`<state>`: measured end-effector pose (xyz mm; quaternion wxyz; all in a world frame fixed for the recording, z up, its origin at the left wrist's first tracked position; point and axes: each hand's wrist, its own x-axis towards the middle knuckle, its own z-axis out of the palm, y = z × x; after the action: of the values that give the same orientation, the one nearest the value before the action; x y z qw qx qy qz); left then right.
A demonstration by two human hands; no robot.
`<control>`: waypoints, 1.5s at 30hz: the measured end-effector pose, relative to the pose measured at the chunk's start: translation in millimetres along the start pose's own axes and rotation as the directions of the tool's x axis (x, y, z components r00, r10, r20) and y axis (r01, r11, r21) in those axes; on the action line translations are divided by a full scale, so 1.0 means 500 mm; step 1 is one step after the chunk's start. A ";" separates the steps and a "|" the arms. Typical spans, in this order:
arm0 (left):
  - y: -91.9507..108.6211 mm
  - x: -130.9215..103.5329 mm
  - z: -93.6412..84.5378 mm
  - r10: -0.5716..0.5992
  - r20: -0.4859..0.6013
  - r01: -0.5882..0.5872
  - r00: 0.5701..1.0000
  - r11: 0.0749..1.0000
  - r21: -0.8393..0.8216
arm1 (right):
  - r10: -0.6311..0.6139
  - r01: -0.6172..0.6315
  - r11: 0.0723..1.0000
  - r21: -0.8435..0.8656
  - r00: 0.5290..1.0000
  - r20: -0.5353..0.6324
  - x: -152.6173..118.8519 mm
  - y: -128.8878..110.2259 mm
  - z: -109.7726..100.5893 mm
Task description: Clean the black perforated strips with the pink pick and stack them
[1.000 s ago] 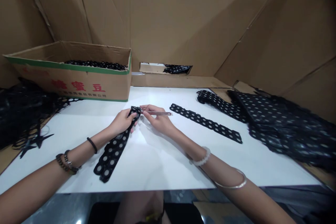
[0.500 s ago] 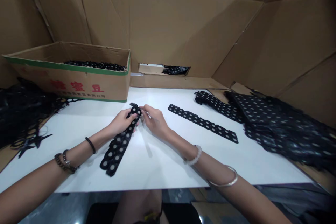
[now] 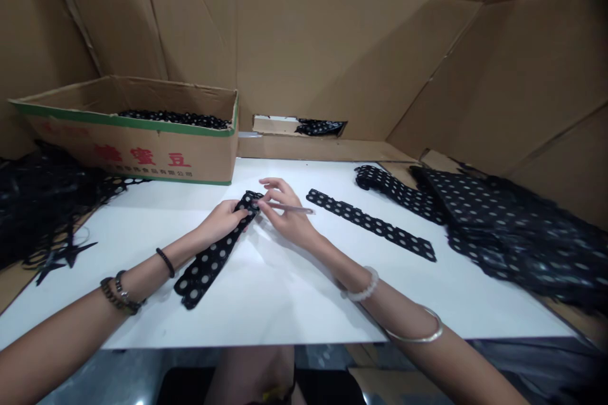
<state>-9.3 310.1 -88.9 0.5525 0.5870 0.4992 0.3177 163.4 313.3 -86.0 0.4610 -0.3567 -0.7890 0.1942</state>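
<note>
My left hand grips the upper part of a black strip with two rows of pale round dots; the strip slants down to the left over the white table. Pinched in my right hand is a thin, light-coloured tool, its near end at the strip's top edge. What the tip touches is too small to tell. A second dotted strip lies flat on the table, right of my right hand.
A cardboard box holding black dotted pieces stands at the back left. Black scraps are heaped at the left edge. Dotted black sheets and a curled strip lie at the right. Cardboard walls surround the white table.
My right hand has turned, so the thin tool now shows across its fingers. The held strip's lower end has shifted up and left, and its top now lies flatter.
</note>
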 end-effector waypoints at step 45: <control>-0.026 0.011 0.002 0.111 -0.080 -0.096 0.991 0.982 0.165 | 0.152 -0.162 0.983 0.082 0.981 0.121 -0.005 0.009 0.011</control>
<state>-10.0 313.4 -102.7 0.4634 0.6400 0.5161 0.3306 161.1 314.6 -93.1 0.4142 -0.3846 -0.7737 0.2862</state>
